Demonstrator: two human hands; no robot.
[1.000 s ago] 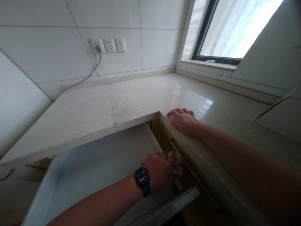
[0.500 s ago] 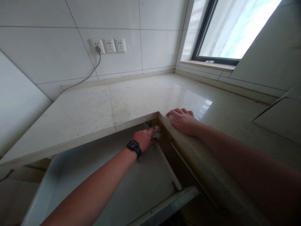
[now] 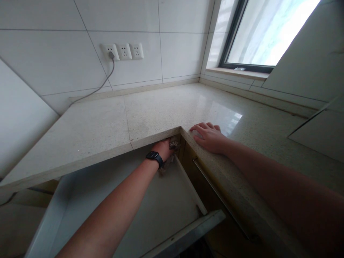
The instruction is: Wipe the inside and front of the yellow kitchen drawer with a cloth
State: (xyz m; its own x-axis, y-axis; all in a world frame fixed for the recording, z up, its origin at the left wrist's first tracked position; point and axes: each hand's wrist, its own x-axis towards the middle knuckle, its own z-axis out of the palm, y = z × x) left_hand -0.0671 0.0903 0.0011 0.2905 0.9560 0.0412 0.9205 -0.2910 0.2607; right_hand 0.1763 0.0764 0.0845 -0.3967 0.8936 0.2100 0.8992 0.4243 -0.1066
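Observation:
My left hand (image 3: 163,149), with a black watch (image 3: 153,156) on its wrist, reaches into the pulled-out drawer (image 3: 172,218). Its fingers are closed round a crumpled, patterned cloth (image 3: 174,144) at the back of the drawer's right side wall, just under the counter's inner corner. Part of the cloth hangs below the palm, inside the drawer. My right hand (image 3: 208,135) rests on the speckled countertop (image 3: 166,111) beside that corner, palm down with fingers slightly bent and nothing visible in it.
To the right of the drawer runs a long bar handle (image 3: 220,197) on a cabinet front. Wall sockets (image 3: 123,52) hold a plugged-in grey cable (image 3: 104,84) trailing onto the counter. A window (image 3: 258,39) stands at the upper right.
My left hand has pushed the cloth farther back along the drawer's side wall, deeper under the counter edge. My right hand has stayed in place.

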